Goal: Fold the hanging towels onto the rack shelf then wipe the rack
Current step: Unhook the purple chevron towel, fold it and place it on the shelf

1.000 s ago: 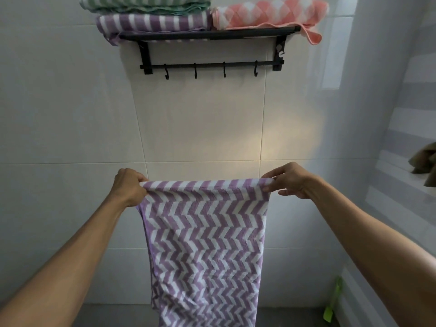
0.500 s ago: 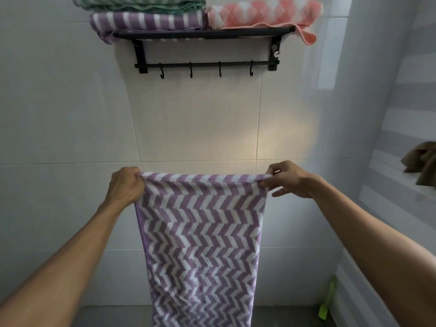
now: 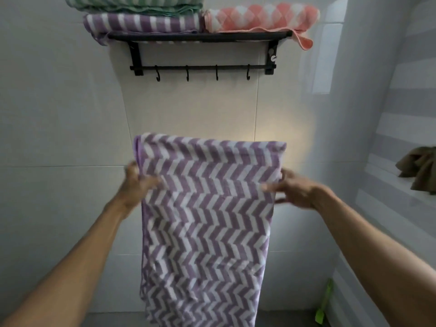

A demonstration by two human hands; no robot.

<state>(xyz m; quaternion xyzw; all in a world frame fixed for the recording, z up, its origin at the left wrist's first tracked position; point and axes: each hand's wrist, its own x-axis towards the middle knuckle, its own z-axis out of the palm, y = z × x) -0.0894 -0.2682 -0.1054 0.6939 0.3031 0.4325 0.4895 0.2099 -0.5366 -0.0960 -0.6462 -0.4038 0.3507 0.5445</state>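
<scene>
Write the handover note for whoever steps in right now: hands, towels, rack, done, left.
Left hand grips the purple zigzag towel at its left edge; right hand grips its right edge.
The towel hangs in front of the wall, below the rack.
Done: green towel, purple striped towel and pink towel lie folded on the shelf.
Left: finish folding the held towel, shelve it, wipe the rack.

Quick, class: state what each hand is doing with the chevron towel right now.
Left hand: grips the left edge of the purple chevron towel.
Right hand: grips the towel's right edge.
</scene>
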